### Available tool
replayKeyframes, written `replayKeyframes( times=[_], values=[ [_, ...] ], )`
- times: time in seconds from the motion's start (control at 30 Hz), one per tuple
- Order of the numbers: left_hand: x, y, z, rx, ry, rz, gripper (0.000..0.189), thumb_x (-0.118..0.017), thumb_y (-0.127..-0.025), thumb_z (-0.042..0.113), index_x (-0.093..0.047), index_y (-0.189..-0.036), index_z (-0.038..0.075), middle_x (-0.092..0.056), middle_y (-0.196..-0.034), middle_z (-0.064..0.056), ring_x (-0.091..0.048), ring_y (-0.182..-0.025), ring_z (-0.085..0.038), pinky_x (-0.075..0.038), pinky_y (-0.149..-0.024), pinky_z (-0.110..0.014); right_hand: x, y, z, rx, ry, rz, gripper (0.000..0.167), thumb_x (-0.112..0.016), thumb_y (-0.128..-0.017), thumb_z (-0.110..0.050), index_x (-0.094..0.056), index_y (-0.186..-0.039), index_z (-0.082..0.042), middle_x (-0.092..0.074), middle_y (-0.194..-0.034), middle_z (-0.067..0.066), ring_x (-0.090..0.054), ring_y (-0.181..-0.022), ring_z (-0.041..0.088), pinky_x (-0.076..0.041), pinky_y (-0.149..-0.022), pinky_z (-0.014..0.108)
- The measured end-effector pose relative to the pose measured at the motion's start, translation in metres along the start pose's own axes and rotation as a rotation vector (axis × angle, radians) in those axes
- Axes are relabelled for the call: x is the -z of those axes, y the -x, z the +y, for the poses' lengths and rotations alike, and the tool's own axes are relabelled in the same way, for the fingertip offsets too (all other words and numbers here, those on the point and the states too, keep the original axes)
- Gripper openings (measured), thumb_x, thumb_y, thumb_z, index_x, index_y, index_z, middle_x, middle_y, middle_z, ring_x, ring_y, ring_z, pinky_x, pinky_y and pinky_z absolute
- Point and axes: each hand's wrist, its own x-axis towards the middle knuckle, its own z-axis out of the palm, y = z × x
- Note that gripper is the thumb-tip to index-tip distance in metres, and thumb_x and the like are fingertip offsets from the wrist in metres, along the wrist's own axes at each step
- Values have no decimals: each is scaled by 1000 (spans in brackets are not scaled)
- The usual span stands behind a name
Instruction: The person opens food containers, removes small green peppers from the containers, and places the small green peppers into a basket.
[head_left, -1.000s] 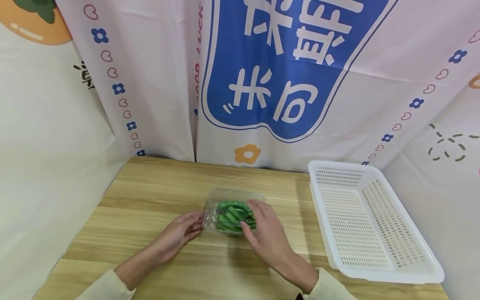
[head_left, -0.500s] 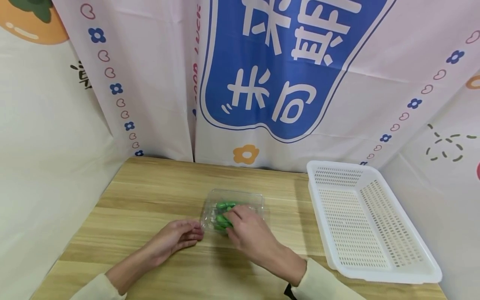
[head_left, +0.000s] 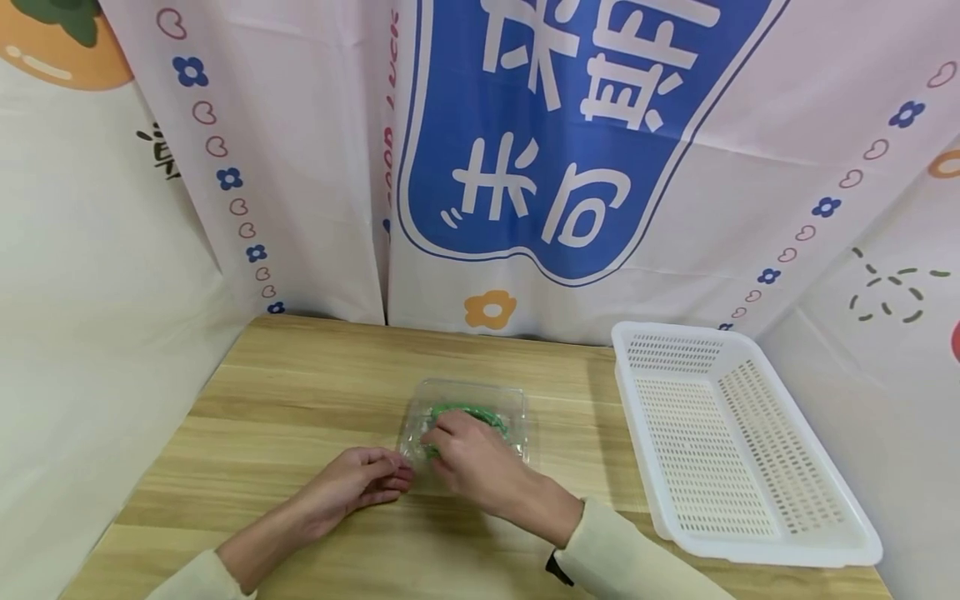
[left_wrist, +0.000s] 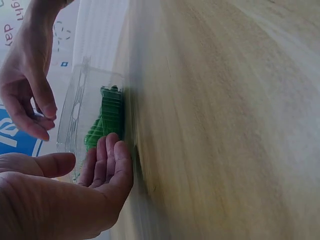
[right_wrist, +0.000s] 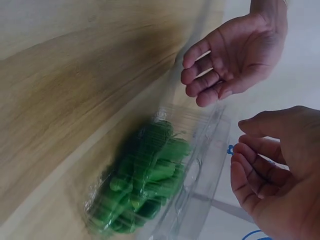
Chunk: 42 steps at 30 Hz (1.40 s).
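Green chili peppers (head_left: 487,414) lie in a clear plastic box (head_left: 472,387) on the wooden table. My right hand (head_left: 480,467) is over the box and covers part of the peppers in the head view. Seen from the right wrist, its loosely bent fingers stay above the peppers (right_wrist: 145,180) and hold nothing. My left hand (head_left: 356,487) is at the near left corner of the box, palm turned toward it. Its relaxed fingers (left_wrist: 120,155) are right by the box wall; whether they touch it is hard to tell.
A white perforated plastic basket (head_left: 690,450) stands on the right side of the table (head_left: 315,375). Printed cloth (head_left: 330,167) hangs behind the table and along both sides. A dark band (head_left: 558,570) shows at the right sleeve.
My right hand has moved left across the box, from its right side to above its left part. The left hand has shifted slightly toward the near side. Box and basket stay put.
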Motion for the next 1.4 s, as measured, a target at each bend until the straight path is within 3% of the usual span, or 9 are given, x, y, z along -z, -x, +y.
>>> replayKeyframes(
  times=[0.27, 0.7, 0.83, 1.4],
  values=[
    [-4, 0, 4, -11, -18, -1, 37, -45, -114, 12, -57, -132, -17, -71, -124, -19, -70, -117, -28, -60, -102, -38, -9, -7, -1, 30, -30, 0, 17, -78, -91, -6, -80, -106, -12, -69, -100, -4, -65, -97, 11, -57, -85, 22],
    [-6, -3, 3, -26, -12, 17, 31, -47, -114, 12, -61, -126, -13, -72, -115, -12, -71, -110, -22, -60, -101, -38, -17, -16, -1, 78, -64, 16, 9, -82, -94, -18, -82, -103, -14, -68, -98, -5, -63, -92, 9, -55, -83, 20],
    [-6, -4, 2, -30, -25, 38, 29, -47, -114, 12, -63, -123, -11, -72, -116, -10, -71, -111, -21, -60, -100, -37, -19, -19, -1, 99, -40, 20, 4, -81, -95, -20, -83, -96, -16, -66, -93, -5, -59, -85, 9, -52, -77, 21],
    [-5, -4, 0, -39, -72, 78, 28, -50, -113, 14, -68, -115, -6, -72, -113, -9, -71, -108, -20, -61, -98, -37, -25, -25, -5, 104, 64, -15, 7, -81, -95, -22, -82, -91, -17, -69, -93, -6, -61, -84, 7, -53, -76, 20]
  ],
)
